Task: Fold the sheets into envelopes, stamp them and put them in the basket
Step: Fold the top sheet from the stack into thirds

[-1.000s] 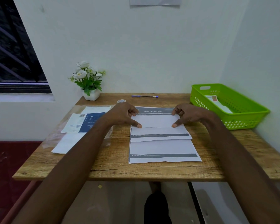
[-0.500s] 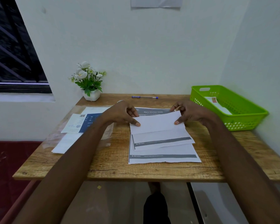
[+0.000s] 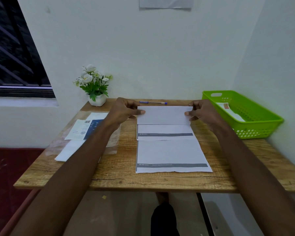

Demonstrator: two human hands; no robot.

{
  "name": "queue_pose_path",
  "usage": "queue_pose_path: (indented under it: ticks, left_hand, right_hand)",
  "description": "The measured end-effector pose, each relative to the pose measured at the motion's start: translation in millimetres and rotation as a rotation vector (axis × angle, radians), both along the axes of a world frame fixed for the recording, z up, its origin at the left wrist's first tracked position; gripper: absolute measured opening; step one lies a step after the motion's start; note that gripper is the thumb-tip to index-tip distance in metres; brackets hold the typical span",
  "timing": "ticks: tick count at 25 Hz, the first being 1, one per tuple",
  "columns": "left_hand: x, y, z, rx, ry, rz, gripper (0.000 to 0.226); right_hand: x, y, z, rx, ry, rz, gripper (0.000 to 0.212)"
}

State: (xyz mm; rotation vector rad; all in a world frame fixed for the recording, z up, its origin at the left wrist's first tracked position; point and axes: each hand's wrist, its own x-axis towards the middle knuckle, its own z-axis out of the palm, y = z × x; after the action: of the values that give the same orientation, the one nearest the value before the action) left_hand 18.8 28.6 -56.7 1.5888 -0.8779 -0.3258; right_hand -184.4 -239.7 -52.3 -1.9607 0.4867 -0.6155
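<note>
A partly folded white sheet (image 3: 164, 115) is held up off the wooden table (image 3: 119, 169) at its far middle. My left hand (image 3: 124, 111) pinches its left edge and my right hand (image 3: 202, 112) pinches its right edge, thumbs on the near face. Its lower flap with a grey band (image 3: 165, 132) hangs toward the table. Under it lies a flat printed sheet (image 3: 172, 155). The green basket (image 3: 255, 116) stands at the right and holds a folded white envelope with a reddish stamp (image 3: 225, 106).
A blue pen (image 3: 153, 102) lies at the table's far edge. A white pot of flowers (image 3: 94, 86) stands at the far left corner. Papers with a blue card under clear plastic (image 3: 85, 132) lie at the left. Walls close in behind and to the right.
Both hands went from pressing the fold flat on the table to pinching the sheet's ends and lifting its folded top upright. The sheet underneath now shows more.
</note>
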Motion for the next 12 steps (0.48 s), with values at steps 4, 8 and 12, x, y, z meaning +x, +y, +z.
queue_pose_path:
  ticks: [4, 8, 12]
  left_hand:
    - [1.5, -1.3, -3.1, -0.034, -0.099, 0.102, 0.022]
    - [0.8, -6.1, -7.8, 0.133, -0.428, 0.205, 0.019]
    - [-8.6, -9.4, -8.6, 0.254, -0.610, 0.174, 0.018]
  right_hand:
    - [4.1, 4.6, -3.2, -0.081, -0.050, -0.065, 0.020]
    - [8.2, 5.5, -8.9, -0.207, -0.017, -0.066, 0.015]
    - [8.7, 5.3, -11.6, -0.294, 0.124, 0.057, 0.014]
